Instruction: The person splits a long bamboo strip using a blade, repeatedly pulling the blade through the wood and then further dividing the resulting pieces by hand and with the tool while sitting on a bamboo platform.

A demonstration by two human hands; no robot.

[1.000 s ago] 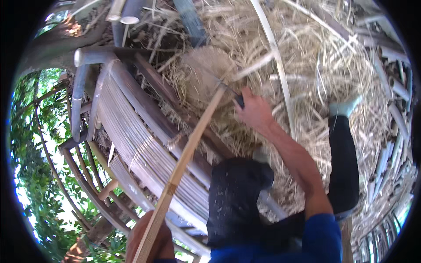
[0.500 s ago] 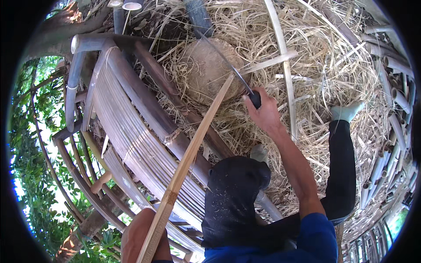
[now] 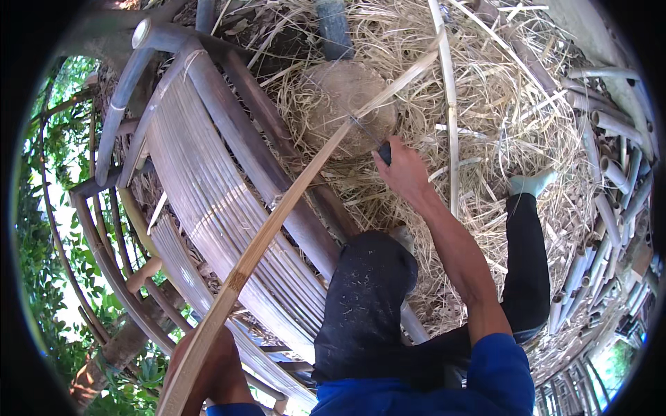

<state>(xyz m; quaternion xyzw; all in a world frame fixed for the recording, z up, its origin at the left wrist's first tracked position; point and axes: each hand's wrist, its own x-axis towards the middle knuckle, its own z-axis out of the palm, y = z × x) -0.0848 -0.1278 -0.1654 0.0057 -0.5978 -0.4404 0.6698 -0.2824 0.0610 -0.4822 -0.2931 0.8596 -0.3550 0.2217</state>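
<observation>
A long bamboo strip (image 3: 295, 191) runs slantwise from the lower left up over a round wooden chopping block (image 3: 343, 83). My left hand (image 3: 208, 364) is closed round its near part at the lower left; some fingers are hidden by the strip. In my right hand (image 3: 404, 170) is a knife with a black handle (image 3: 385, 152). The thin blade, seen nearly edge-on, points up and left and meets the strip above the block. Past the blade, the strip's far part (image 3: 409, 73) continues up and to the right.
Pale shavings (image 3: 485, 159) cover the ground around the block. A slatted bamboo bench (image 3: 201, 173) stands at the left. Another long strip (image 3: 449, 104) lies upright in view on the shavings. Cut bamboo poles (image 3: 614, 173) are piled at the right. My bent leg (image 3: 364, 305) is between my arms.
My left hand and the strip's near end have moved left and down. My right hand has shifted slightly left and down with the knife. The strip's far part now points more steeply upward.
</observation>
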